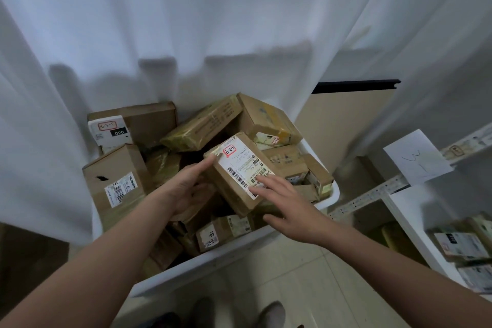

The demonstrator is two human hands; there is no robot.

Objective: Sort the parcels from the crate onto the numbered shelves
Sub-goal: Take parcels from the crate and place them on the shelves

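Above the crate [213, 261], a labelled parcel [239, 173] sits tilted on the heap. The left hand [186, 189] cups its left side, fingers closed on the edge. The right hand [290, 208] lies spread and open, fingertips on the label. Advice: read the red code first, take hold with both hands, lift clear of neighbouring boxes, then carry to the shelves [372, 194] at right.

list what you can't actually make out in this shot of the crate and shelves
Head view only:
- Small print on the held parcel's label: too small; the right hand covers its lower corner.
- Parcels deep in the white crate: buried under others and both forearms.
- Left hand: its grip on the parcel's underside is hidden.
- Shelves: cut off at the right edge, parcels there blurred.
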